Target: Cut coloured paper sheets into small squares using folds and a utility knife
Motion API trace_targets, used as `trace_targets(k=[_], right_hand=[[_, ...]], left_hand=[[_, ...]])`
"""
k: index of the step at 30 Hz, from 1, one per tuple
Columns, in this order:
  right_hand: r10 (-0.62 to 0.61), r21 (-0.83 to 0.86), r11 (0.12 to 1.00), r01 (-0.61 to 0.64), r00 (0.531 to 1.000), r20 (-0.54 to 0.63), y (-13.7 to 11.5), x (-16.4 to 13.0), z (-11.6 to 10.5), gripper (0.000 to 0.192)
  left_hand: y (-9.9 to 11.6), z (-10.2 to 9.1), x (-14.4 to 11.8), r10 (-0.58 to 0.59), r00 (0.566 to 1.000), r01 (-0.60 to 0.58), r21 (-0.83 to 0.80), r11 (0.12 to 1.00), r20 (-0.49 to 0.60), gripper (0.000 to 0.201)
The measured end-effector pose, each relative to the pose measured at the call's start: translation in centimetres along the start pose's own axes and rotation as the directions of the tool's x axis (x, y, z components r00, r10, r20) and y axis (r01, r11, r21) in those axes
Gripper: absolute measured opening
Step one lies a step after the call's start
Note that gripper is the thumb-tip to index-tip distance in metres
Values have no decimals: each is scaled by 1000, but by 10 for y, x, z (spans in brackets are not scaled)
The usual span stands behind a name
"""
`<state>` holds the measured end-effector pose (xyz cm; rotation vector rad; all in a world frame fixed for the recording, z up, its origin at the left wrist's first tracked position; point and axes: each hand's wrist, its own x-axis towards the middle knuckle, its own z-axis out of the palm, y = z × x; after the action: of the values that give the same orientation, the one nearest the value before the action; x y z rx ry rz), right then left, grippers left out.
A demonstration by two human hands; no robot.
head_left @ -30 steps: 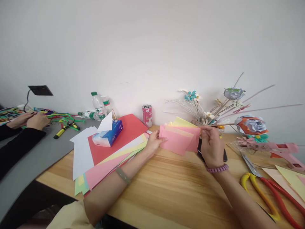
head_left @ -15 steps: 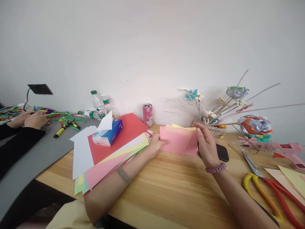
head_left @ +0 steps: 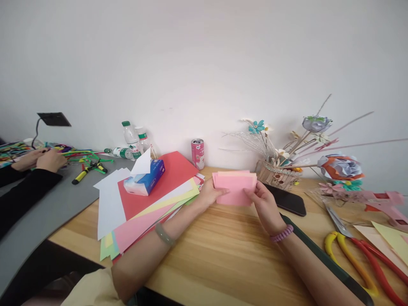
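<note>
Both my hands hold a small stack of pink paper cards [head_left: 235,187] upright above the wooden table [head_left: 223,250]. My left hand [head_left: 208,194] grips the stack's left edge, with a pale green bangle on that wrist. My right hand [head_left: 263,206] grips its lower right corner and wears a purple bead bracelet. The cards are squared into one neat block, and a paler sheet shows along the top edge.
A fan of large coloured sheets [head_left: 153,199] with a blue tissue pack [head_left: 145,180] lies to the left. A pink can [head_left: 197,154], water bottles [head_left: 132,140], a black phone [head_left: 288,203], a paper-flower vase [head_left: 279,174], scissors [head_left: 357,250] and a pink glue gun [head_left: 385,202] surround me. Another person's hands [head_left: 38,159] work at far left.
The fanned pink and yellow cards have been pushed together into one squared stack. My right hand slid from the stack's top right down to its lower right corner, uncovering the phone.
</note>
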<state>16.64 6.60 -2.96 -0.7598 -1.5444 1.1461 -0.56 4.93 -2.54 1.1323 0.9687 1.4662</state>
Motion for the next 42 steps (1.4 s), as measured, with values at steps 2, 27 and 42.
trace_targets(k=[2, 27, 42], right_hand=[[-13, 3, 1000, 13, 1000, -23, 2, 1, -1, 37], [-25, -361, 932, -25, 991, -133, 35, -10, 2, 35], [8, -763, 643, -65, 997, -78, 20, 80, -4, 36]], left_hand=[[1, 2, -1, 3, 1000, -3, -6, 1000, -16, 53], [-15, -1, -10, -6, 989, 39, 221, 974, -146, 15], [10, -26, 8, 164, 930, -26, 386, 922, -330, 23]])
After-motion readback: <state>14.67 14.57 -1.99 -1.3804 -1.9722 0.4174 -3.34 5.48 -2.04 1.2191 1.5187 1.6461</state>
